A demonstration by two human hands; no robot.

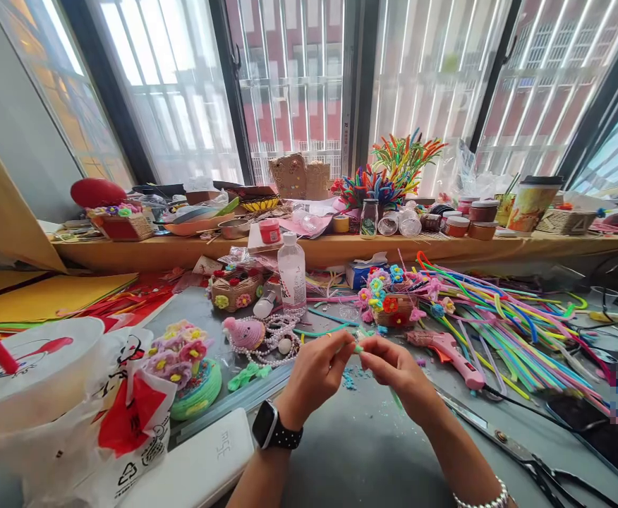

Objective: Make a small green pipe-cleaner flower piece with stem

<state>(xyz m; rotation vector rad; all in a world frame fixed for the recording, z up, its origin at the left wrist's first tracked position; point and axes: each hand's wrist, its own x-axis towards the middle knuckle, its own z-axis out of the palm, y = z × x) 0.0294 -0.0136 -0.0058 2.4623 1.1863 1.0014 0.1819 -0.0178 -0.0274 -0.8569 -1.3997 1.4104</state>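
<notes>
Left hand (313, 370): pinched narrow at the tips on a pale green piece (358, 348).
Right hand (398, 363): pinched on the same piece, opposite.
Pale green piece: raised over the counter (362, 462), between both hands; apparently mid-shaping, too small to judge further.
Flower work: apparently done on the potted bunch (185, 353) and decorated basket (400, 312).
Loose stems (531, 342): apparently unworked, heaped at right.

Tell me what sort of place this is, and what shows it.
Probably a craft workspace: fuzzy multicoloured pipe cleaners, a pink plastic glue gun and long black-handled metal scissors lie on the grey tabletop.
</notes>
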